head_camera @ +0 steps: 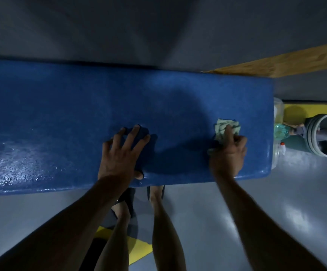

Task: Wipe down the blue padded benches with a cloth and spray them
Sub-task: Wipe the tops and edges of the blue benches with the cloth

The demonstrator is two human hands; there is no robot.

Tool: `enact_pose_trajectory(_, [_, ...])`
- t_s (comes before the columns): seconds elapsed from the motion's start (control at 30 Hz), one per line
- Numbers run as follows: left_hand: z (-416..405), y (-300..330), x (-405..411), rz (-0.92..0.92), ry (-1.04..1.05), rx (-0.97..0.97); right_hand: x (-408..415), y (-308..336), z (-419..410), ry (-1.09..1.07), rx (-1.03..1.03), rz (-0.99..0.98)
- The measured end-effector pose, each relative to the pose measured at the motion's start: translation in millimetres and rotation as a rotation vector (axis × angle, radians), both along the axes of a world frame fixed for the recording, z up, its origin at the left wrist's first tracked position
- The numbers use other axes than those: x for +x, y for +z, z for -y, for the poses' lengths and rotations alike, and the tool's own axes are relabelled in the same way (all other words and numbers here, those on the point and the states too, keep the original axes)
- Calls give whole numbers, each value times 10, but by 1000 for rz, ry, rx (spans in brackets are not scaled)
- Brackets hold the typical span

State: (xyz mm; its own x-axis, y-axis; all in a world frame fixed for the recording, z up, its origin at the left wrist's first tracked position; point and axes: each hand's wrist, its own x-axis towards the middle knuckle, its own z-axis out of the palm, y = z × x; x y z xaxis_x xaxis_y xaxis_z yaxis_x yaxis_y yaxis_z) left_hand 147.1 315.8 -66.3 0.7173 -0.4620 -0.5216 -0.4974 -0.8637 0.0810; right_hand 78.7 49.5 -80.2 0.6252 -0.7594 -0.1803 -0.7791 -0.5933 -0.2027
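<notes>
A long blue padded bench [61, 106] runs across the view in front of me. Wet droplets shine on its left part. My left hand [122, 153] presses flat on the bench near its front edge, fingers spread. My right hand [228, 151] grips a pale green folded cloth [224, 127] and holds it against the bench top near the right end. A spray bottle [282, 132] with greenish liquid lies just past the bench's right end, partly hidden by it.
A grey bucket [324, 137] stands on the floor to the right, beside a yellow floor marking [315, 110]. A wooden board [287, 63] slants at the back right. My legs and sandalled feet [155, 192] stand at the bench's front edge on the grey floor.
</notes>
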Motion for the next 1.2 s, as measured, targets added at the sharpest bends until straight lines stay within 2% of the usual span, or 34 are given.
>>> enact_pose_trajectory(0.03, [3,-10,-5,-2,-1,0,93,-24,-252,-73,23,19])
enact_pose_trajectory(0.1, [5,-9,-3,6,-1,9,243,-46,-844,-26,74,70])
enact_pose_trajectory(0.17, [-11,-16,0,24,-1,10,330,-25,-1339,192,144,91])
enact_pose_trajectory(0.23, [-24,-26,6,13,-19,2,362,13,-1493,442,209,92])
enact_pose_trajectory(0.33, [-12,-20,10,0,-25,17,343,-17,-998,869,128,60])
enact_pose_trajectory(0.37, [-14,-20,16,5,-13,6,332,-29,-732,944,91,42])
enact_pose_trajectory(0.4, [-19,-28,19,4,-4,-2,327,-44,-439,948,43,31])
enact_pose_trajectory(0.43, [-30,-36,18,-4,-1,-6,334,-48,-158,836,29,39])
enact_pose_trajectory(0.5, [-41,-52,16,-8,-3,-10,336,15,273,441,47,55])
enact_pose_trajectory(0.57, [-38,-55,12,-3,-2,-4,350,21,364,201,17,83])
enact_pose_trajectory(0.63, [-41,-61,15,3,6,-12,438,-38,107,90,10,97])
enact_pose_trajectory(0.67, [-41,-59,19,1,9,-14,497,-76,-123,73,46,127])
enact_pose_trajectory(0.73, [-41,-58,19,-1,5,-5,599,-119,-702,180,77,138])
enact_pose_trajectory(0.83, [-44,-58,13,18,-17,9,753,-41,-1288,554,131,52])
enact_pose_trajectory(0.93, [-50,-80,17,26,-8,0,834,11,-937,1015,187,22])
enact_pose_trajectory(0.97, [-57,-87,23,19,-5,-3,864,5,-693,1082,169,13])
enact_pose_trajectory(1.03, [-65,-103,32,7,-11,-11,907,-30,-138,937,123,-7])
enact_pose_trajectory(1.1, [-78,-114,33,3,-11,-20,908,-21,317,620,84,8])
enact_pose_trajectory(1.2, [-85,-117,39,6,-1,-31,930,-23,345,331,-14,87])
